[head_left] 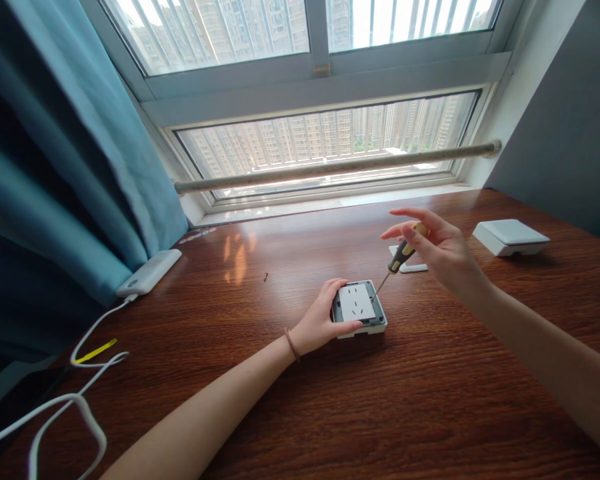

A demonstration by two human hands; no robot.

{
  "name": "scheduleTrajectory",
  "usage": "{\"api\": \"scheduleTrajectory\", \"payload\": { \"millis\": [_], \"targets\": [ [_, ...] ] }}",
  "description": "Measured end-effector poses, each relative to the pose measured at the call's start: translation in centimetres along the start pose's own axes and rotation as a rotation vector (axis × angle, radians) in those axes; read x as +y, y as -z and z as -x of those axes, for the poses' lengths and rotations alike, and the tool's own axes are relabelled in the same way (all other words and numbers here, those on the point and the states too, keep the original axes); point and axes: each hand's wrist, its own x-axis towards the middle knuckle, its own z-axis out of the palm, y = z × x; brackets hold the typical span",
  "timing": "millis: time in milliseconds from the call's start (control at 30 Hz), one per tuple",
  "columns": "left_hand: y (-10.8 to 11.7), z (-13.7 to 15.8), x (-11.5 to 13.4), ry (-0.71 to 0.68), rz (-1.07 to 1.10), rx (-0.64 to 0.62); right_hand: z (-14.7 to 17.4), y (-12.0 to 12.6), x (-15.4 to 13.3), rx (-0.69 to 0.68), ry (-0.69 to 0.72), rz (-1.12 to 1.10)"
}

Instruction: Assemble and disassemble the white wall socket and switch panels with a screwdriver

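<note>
A white wall socket (357,302) with several plug slots lies face up on the wooden table, its grey inner frame exposed around the edge. My left hand (325,315) grips it from the left, thumb along the near side and fingers at the far corner. In my right hand (437,243) is a screwdriver (401,257) with a grey and yellow handle, tilted, its tip down at the right edge of the socket. The thumb and a finger hold the handle's top while other fingers stretch out. Behind the screwdriver lies a white cover frame (414,268), partly hidden.
A small screw (265,277) lies on the table (260,413) left of the socket. At the right stands a white box-like switch unit (511,237). A white power strip or adapter (150,273) with a white cable (93,327) and yellow tie (96,351) sits by the blue curtain (105,133).
</note>
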Motion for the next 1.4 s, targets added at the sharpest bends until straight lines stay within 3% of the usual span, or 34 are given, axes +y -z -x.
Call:
{"api": "scheduleTrajectory", "payload": {
  "millis": [167, 400, 667, 900, 1200, 1400],
  "targets": [
    [0.0, 0.0, 0.0, -0.008, -0.003, 0.006, 0.1, -0.2, 0.4, 0.033, -0.042, -0.130],
    [0.0, 0.0, -0.1, -0.012, -0.008, 0.008, -0.4, 0.5, 0.7, 0.072, 0.036, 0.008],
    [0.0, 0.0, -0.3, -0.018, -0.017, 0.002, 0.0, 0.3, -0.8, -0.066, -0.031, -0.275],
    [0.0, 0.0, -0.2, -0.019, -0.020, -0.005, -0.3, 0.4, 0.5, 0.024, -0.002, -0.112],
    [0.0, 0.0, -0.2, -0.022, -0.018, -0.002, 0.0, 0.1, -0.3, -0.024, -0.035, -0.291],
    [0.0, 0.1, -0.2, -0.015, -0.012, -0.012, -0.2, 0.3, 0.2, 0.003, -0.093, -0.084]
  ]
}}
